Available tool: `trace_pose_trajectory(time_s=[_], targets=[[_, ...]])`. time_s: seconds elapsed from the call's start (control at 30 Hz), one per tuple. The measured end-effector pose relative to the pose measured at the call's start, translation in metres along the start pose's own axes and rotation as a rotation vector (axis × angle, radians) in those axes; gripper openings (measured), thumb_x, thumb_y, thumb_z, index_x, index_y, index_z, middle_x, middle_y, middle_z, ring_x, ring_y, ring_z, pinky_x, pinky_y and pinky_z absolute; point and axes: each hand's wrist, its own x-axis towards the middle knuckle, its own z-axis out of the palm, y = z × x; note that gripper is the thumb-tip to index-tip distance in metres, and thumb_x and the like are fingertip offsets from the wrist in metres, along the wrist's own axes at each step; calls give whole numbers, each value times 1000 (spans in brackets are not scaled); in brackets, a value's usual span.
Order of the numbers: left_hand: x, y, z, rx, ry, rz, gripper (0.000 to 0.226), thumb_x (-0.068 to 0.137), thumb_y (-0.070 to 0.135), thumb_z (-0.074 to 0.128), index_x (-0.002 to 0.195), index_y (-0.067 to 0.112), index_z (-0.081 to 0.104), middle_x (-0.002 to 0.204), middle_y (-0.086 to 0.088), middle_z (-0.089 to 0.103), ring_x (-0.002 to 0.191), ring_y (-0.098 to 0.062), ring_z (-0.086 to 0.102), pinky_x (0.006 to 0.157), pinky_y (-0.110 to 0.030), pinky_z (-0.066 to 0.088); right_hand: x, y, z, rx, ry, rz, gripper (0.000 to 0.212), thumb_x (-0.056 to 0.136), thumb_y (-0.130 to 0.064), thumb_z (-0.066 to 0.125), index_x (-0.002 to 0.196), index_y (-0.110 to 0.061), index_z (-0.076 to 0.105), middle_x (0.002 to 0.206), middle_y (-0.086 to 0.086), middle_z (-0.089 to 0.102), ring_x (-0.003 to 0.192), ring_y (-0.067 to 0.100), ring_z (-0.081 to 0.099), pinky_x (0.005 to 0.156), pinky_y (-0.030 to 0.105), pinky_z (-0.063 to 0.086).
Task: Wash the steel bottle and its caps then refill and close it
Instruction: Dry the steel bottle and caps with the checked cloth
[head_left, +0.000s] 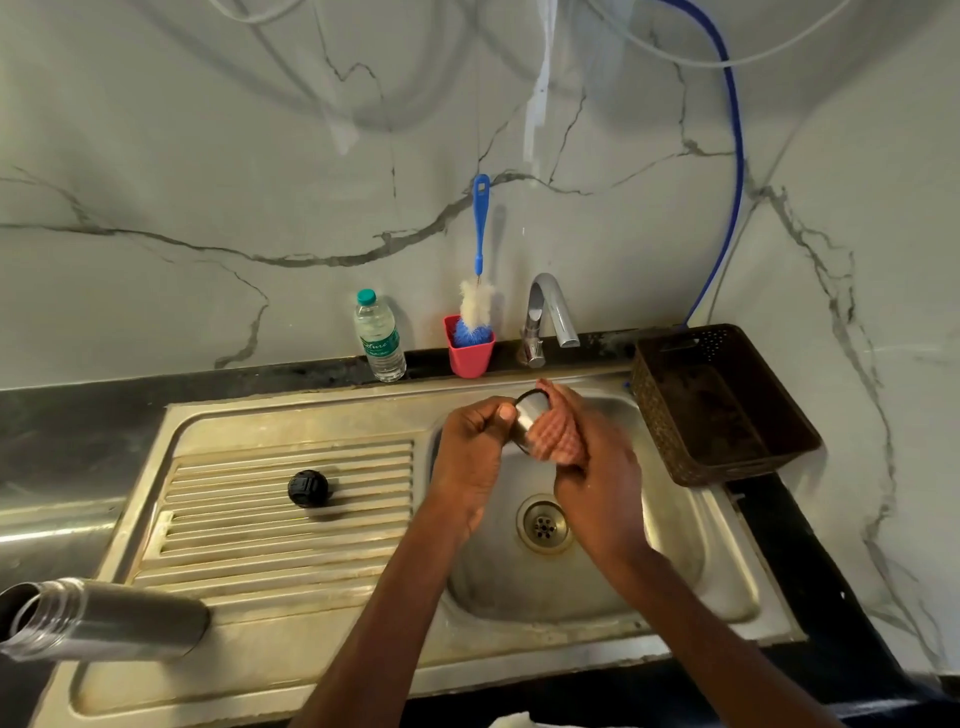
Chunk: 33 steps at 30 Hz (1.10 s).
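Left hand (475, 436) gripping steel cap (527, 418), right hand (592, 467) pressing cloth (561, 431) against it

A dark worktop (311, 375) runs under the marbled wall, with a worn steel sink unit (249, 415) let into it, its ribbed drainboard on the left and its basin on the right. On the drainboard a round black cap (308, 488) sits near the middle, and an open steel bottle (104, 618) lies on its side at the near left. Along the far edge stand a clear water bottle (379, 338), a red cup (469, 353) holding a bottle brush (477, 306), and the tap (545, 322); a brown basket (722, 410) sits at the right.
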Motion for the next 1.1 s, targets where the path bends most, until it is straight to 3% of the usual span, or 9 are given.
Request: trace_pose_trajectory(time_s=[0.13,0.3,0.4,0.47,0.57,0.63,0.8,0.97,1.1], targets=[[-5,0,1,61,-25,56,33,105,-1,50,93,7,78,85,-4,78,83,-17,72,78,-30,60,4,7,-1,-253,-19,-314,92,72,4,68,153,-32,46,153,-18,48,117,21,49,70,27,52],[0,-3,-2,74,28,127,28,103,-5,53,93,4,78,86,-6,78,84,-10,69,84,-30,56,16,0,5,353,-71,245,54,84,8,63,119,-32,72,91,-11,74,82,14,69,58,16,50],[0,0,-1,82,-25,190,28,102,-9,50,92,-2,75,83,-11,74,79,-14,66,76,-26,54,12,0,4,178,-4,-38,80,77,6,65,146,-32,56,140,-19,60,109,15,58,77,24,52],[1,-5,-4,34,-20,210,26,104,-1,50,96,-1,76,88,-17,74,83,-25,67,79,-38,56,24,0,6,155,11,-165,74,80,-1,62,148,-29,55,148,-18,54,115,14,52,81,21,50],[2,-15,-9,-48,40,171,25,104,12,55,99,4,78,93,-15,77,90,-24,70,86,-42,57,25,0,11,467,-128,251,38,95,-5,60,124,-26,72,104,-5,77,90,12,72,71,25,58],[2,-13,-7,-103,52,129,26,107,8,53,103,8,79,99,-12,79,96,-24,73,89,-40,59,25,-6,13,564,-108,381,42,91,3,60,113,-29,74,90,-1,77,84,20,75,68,37,63],[5,-8,-9,-59,-122,142,22,103,-5,53,110,-2,73,106,-23,75,104,-34,69,99,-46,53,9,-4,7,174,105,-182,86,65,9,60,145,-22,55,139,-8,63,122,7,56,90,43,54],[3,-5,-18,-147,-361,-26,35,98,-12,52,128,-3,69,119,-19,75,118,-35,69,107,-43,55,11,17,2,-178,-37,-235,95,64,3,76,148,-34,52,151,-15,49,118,22,50,76,42,57],[3,-7,-19,-467,-311,-310,28,103,10,57,125,-3,69,110,-19,72,104,-29,67,103,-46,53,11,22,-6,-341,-27,-477,82,62,-13,91,138,-25,63,143,-5,56,116,27,52,76,38,58]])
